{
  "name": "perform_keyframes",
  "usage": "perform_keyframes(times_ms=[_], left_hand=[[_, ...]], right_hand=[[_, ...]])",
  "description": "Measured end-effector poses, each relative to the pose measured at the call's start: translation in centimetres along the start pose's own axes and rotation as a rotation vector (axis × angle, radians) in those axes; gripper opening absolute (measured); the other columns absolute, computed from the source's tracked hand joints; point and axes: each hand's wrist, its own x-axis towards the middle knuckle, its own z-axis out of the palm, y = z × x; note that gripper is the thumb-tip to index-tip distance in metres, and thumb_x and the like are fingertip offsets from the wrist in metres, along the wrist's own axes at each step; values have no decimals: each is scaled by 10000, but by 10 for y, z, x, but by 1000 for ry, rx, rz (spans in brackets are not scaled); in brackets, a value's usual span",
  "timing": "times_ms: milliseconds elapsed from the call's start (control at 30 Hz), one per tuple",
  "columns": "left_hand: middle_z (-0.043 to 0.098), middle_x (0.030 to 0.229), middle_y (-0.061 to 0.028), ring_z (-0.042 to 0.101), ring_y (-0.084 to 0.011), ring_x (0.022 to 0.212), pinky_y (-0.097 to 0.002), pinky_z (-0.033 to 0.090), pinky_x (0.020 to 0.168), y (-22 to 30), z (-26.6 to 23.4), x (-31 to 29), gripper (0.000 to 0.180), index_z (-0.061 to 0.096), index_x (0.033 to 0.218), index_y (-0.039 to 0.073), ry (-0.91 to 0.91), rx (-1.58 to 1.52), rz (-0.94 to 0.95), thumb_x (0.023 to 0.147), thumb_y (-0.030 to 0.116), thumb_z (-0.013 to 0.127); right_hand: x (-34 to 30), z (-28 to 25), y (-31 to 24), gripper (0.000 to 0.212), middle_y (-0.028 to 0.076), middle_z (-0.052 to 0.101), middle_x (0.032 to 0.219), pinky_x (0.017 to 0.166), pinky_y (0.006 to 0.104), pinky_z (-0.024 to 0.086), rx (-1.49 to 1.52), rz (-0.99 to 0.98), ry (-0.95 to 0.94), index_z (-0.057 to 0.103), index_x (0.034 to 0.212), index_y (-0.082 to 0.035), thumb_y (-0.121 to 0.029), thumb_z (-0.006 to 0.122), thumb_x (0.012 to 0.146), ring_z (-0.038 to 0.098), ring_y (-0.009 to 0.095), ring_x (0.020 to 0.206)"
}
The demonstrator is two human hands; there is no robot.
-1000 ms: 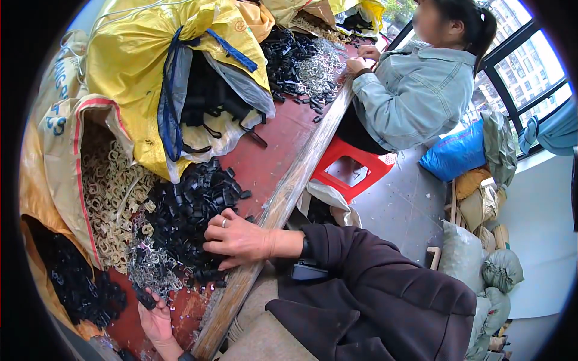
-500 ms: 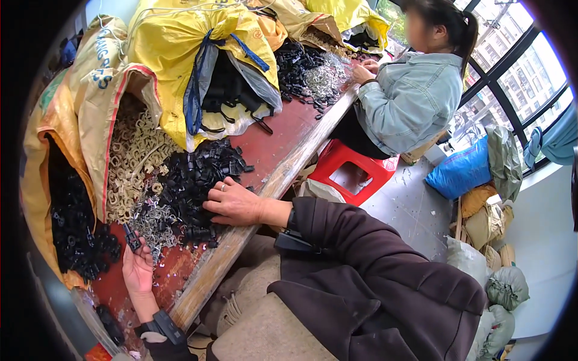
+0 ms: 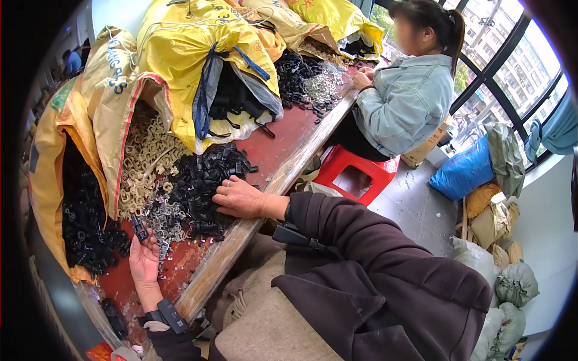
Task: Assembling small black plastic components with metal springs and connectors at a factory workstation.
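Observation:
My left hand [image 3: 144,259] is closed around a small black plastic buckle-like part [image 3: 139,227], which sticks up past the fingertips. Just beyond it lies a small heap of silvery metal clips [image 3: 161,219]. My right hand [image 3: 242,200], with a ring on one finger, rests palm down at the near edge of a pile of black plastic parts [image 3: 208,174]. Its fingers reach apart toward the pile, touching the parts, and nothing shows held in them. Beige ring-shaped pieces [image 3: 147,153] spill from a woven sack behind the clips.
A yellow sack [image 3: 180,66] holding black parts and an orange sack [image 3: 45,174] of black pieces line the red table [image 3: 289,129]. Along its wooden edge sits a co-worker in a denim jacket [image 3: 409,102]. A red stool [image 3: 367,195] and filled bags [image 3: 460,168] stand right.
The whole view has shifted slightly, so the sacks and table appear farther right. My left hand still holds the black part; my right hand stays at the black pile.

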Motion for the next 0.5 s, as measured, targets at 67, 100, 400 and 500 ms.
perform_keyframes(times_ms=[67,100,400,500], left_hand=[[518,1008,-115,536,-176,828,-266,477,696,0,0,0,392,319,1190,12,3,-26,0,850,184,411],[516,1012,-115,533,-176,832,-266,476,698,1,0,0,396,315,1194,14,4,-42,0,849,184,412],[487,1040,-98,508,-163,811,-260,472,687,-5,-9,-2,407,300,1211,59,93,-89,-10,850,204,417],[480,1051,-100,501,-163,813,-257,468,694,-3,-6,0,405,289,1216,60,124,-115,-20,854,195,408]], right_hand=[[3,0,2,182,40,440,701,647,321,321,-3,-6,1,475,770,-98,-234,567,691,439,206,707],[4,0,1,182,40,438,699,646,320,321,3,1,-4,475,772,-98,-231,568,692,439,206,705],[4,0,1,190,39,445,690,632,325,324,49,52,-15,459,712,-104,-230,590,657,447,208,702],[4,-1,3,188,37,436,685,625,322,322,94,69,-39,469,745,-100,-215,593,662,442,205,691]])
